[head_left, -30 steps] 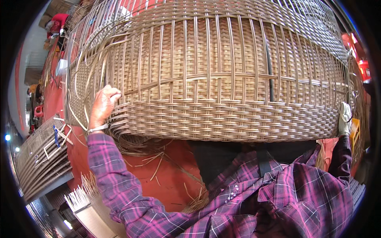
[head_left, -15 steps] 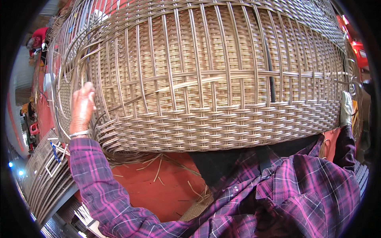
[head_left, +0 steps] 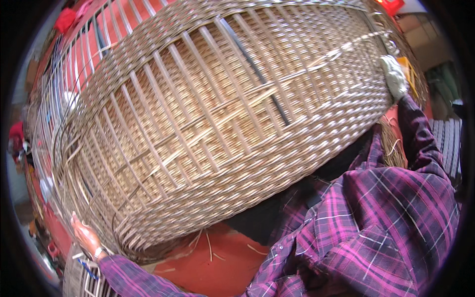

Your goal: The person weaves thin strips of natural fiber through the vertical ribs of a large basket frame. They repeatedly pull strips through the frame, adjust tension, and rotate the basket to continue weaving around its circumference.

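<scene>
A large brown wicker piece (head_left: 237, 190) of woven strands on a slatted frame lies slanted in front of me, right end farther away. Its middle band shows bare upright ribs, with one black rib (head_left: 257, 72) among them and loose pale strands (head_left: 217, 128) threaded across. My bare left hand (head_left: 86, 235) is beside the near left end, slightly blurred, its fingers stretched out and holding nothing. At the right end, my right hand (head_left: 394, 78) in a white glove is closed on the wicker edge; some of its fingers are hidden.
Red floor (head_left: 213, 262) with scattered strand scraps lies below the wicker. A metal-rod frame (head_left: 74, 69) extends at the far left. Beyond my gloved hand is a yellow object (head_left: 408, 74). A light rack with a blue strip (head_left: 88, 267) stands near my left wrist.
The wicker piece has turned in view, its right end up and its left end down. My left hand has moved down and left, its fingers straightening; my gloved right hand has moved up and left.
</scene>
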`<act>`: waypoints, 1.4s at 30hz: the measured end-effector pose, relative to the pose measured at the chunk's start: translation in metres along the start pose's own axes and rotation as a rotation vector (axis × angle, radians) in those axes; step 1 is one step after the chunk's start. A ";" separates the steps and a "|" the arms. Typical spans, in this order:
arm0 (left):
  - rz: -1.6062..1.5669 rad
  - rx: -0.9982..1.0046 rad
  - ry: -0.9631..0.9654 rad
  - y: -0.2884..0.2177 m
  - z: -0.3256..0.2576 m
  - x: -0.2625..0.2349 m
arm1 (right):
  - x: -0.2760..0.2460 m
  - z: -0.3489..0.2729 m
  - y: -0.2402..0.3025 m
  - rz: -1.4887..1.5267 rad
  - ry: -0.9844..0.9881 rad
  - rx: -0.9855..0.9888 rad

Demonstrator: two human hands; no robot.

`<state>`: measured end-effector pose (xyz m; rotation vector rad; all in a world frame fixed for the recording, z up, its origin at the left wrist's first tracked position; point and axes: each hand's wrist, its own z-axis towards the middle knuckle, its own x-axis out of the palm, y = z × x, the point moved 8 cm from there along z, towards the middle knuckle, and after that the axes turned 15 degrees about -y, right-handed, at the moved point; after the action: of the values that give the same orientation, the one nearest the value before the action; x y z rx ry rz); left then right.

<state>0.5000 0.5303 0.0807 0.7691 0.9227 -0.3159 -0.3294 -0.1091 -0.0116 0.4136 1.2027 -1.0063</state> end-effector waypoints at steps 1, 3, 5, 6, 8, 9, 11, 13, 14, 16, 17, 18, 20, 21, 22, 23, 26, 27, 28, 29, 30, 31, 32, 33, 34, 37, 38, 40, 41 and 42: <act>-0.125 0.045 -0.122 -0.038 -0.003 -0.026 | 0.002 0.005 0.007 -0.019 -0.002 -0.034; -0.305 0.075 -0.184 -0.102 -0.006 -0.070 | 0.004 0.014 0.020 -0.046 -0.010 -0.081; -0.543 0.038 0.043 -0.153 -0.025 -0.093 | 0.006 0.017 0.032 -0.066 -0.008 -0.132; -0.689 0.093 0.117 -0.179 -0.032 -0.106 | 0.002 0.016 0.040 -0.083 -0.080 -0.171; -0.775 0.124 0.201 -0.207 -0.040 -0.117 | 0.002 0.016 0.044 -0.078 -0.093 -0.131; -0.818 -0.055 0.342 -0.203 -0.038 -0.105 | 0.001 0.017 0.047 -0.084 -0.115 -0.129; -0.905 -0.188 0.393 -0.197 -0.033 -0.093 | -0.003 0.020 0.052 -0.034 -0.166 -0.128; -0.867 -0.249 0.485 -0.186 -0.032 -0.077 | -0.009 0.024 0.057 -0.002 -0.208 -0.129; -0.852 -0.176 0.375 -0.183 -0.027 -0.080 | -0.013 0.026 0.059 0.005 -0.223 -0.130; -0.821 -0.021 0.197 -0.184 -0.023 -0.092 | 0.001 0.026 0.048 0.073 0.016 0.018; -0.820 -0.063 0.176 -0.182 -0.026 -0.092 | 0.000 0.024 0.044 0.086 0.037 0.053; -0.863 -0.071 0.082 -0.184 -0.028 -0.099 | -0.002 0.023 0.041 0.097 0.027 0.071; -0.814 -0.183 0.057 -0.185 -0.033 -0.095 | -0.004 0.019 0.034 0.116 -0.008 0.092; -0.867 -0.080 -0.052 -0.195 -0.031 -0.101 | -0.005 0.014 0.031 0.118 -0.028 0.106; -0.825 -0.093 -0.074 -0.196 -0.032 -0.096 | 0.000 0.013 0.029 0.129 -0.040 0.099; -0.896 -0.048 -0.110 -0.199 -0.032 -0.095 | 0.001 0.008 0.029 0.129 -0.059 0.091; -1.078 -0.367 -0.124 -0.162 -0.053 -0.080 | 0.014 0.002 0.032 0.190 -0.098 0.071; -1.005 -0.497 -0.175 -0.143 -0.055 -0.076 | 0.018 -0.002 0.030 0.192 -0.096 0.070; -1.025 -0.488 -0.177 -0.138 -0.054 -0.075 | 0.023 -0.003 0.028 0.185 -0.089 0.076; -1.013 -0.413 -0.246 -0.141 -0.055 -0.078 | 0.026 -0.005 0.026 0.167 -0.091 0.082; -0.934 -0.416 -0.184 -0.142 -0.057 -0.071 | 0.030 -0.007 0.024 0.151 -0.091 0.086; -0.855 -0.314 -0.236 -0.148 -0.055 -0.073 | 0.031 -0.009 0.022 0.144 -0.092 0.092; -0.800 -0.261 -0.195 -0.155 -0.052 -0.069 | 0.033 -0.012 0.021 0.140 -0.092 0.093; -0.764 -0.214 -0.308 -0.156 -0.052 -0.075 | 0.033 -0.014 0.021 0.131 -0.094 0.090; -0.770 -0.180 -0.340 -0.161 -0.050 -0.075 | 0.034 -0.016 0.020 0.128 -0.089 0.092; -0.595 -0.171 -0.298 -0.157 -0.035 -0.062 | 0.036 -0.019 0.021 0.127 -0.089 0.091; -0.580 -0.141 -0.290 -0.157 -0.029 -0.058 | 0.037 -0.019 0.022 0.123 -0.086 0.093; -0.497 -0.124 -0.122 -0.155 -0.021 -0.036 | 0.039 -0.019 0.025 0.118 -0.085 0.090; -0.473 -0.085 -0.099 -0.156 -0.016 -0.029 | 0.040 -0.018 0.027 0.118 -0.085 0.088; -0.440 -0.062 -0.005 -0.157 -0.014 -0.018 | 0.040 -0.018 0.029 0.118 -0.088 0.084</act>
<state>0.3949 0.4296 0.0185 0.5024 1.0891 -0.6702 -0.3150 -0.0970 -0.0606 0.4956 1.0480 -0.9653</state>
